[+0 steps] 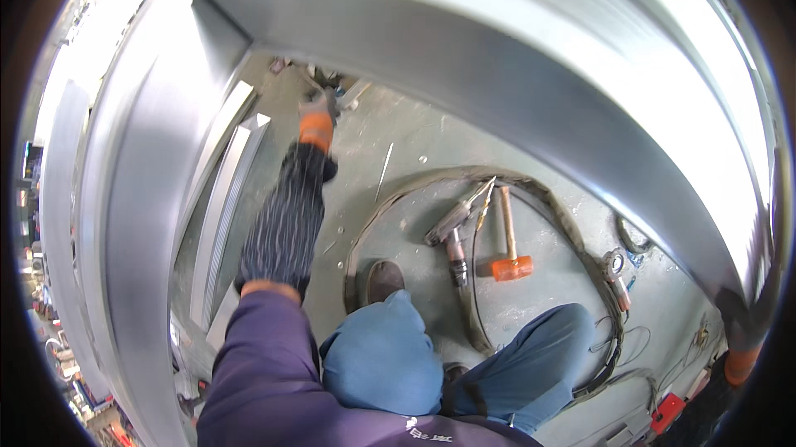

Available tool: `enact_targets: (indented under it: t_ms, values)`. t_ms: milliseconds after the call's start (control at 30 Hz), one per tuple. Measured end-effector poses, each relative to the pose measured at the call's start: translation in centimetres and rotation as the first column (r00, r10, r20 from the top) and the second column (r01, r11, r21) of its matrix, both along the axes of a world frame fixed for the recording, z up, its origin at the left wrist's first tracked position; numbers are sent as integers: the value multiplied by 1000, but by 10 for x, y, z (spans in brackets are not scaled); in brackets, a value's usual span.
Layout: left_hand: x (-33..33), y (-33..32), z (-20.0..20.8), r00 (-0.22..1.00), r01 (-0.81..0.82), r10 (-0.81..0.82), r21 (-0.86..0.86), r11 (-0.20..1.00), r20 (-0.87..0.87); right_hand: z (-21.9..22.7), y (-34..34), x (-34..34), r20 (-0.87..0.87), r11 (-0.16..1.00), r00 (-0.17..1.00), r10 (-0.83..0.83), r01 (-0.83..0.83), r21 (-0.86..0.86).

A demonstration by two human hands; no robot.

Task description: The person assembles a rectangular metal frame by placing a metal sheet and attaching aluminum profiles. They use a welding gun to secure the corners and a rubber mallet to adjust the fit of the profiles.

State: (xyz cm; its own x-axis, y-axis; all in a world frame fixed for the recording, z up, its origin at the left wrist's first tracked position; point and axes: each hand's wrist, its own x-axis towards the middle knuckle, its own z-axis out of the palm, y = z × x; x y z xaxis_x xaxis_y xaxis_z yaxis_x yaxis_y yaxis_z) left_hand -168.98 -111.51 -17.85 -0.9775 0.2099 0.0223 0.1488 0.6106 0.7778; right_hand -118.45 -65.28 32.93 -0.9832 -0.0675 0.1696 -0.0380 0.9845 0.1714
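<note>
A large silver metal frame (431,32) arches over the far side and down both sides of me. My left hand (318,107), in a grey and orange glove, reaches down inside the frame's far left corner. Its fingers are blurred beside a small cluster of dark items (329,80) on the floor, so I cannot tell their grip. At the right edge my right hand (740,323), in a dark glove with an orange cuff, has its fingers against the frame's right end. Shadow and the picture's rim partly hide that hand.
On the grey floor, a welding torch (452,227) and an orange-headed mallet (511,264) lie inside a looped, sheathed cable (464,173). A ground clamp (615,269) lies right of them. A thin rod (385,172) and silver metal profiles (224,223) lie to the left.
</note>
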Motion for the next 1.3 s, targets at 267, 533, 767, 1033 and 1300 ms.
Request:
enact_targets:
  t_ms: [267, 533, 767, 1033, 1300]
  values:
    - [307, 96, 391, 597, 658, -401, 138, 740, -695, -15, -28, -37, -272, 966, 952, 139, -191, -175]
    - [320, 228, 495, 398, 292, -818, -789, 541, -415, 4, -41, -20, -284, 974, 958, 37, -98, -206]
    - [309, 217, 483, 390, 322, -735, -666, 673, -554, -17, -118, 20, -546, 812, 829, 118, -397, -428]
    - [317, 244, 488, 407, 316, -765, -709, 631, -499, -325, -178, -60, 561, -995, 825, -76, -28, -94]
    - [326, 252, 487, 281, 471, -739, -583, 662, -612, -518, -147, -105, 759, -923, 526, -383, -237, -302]
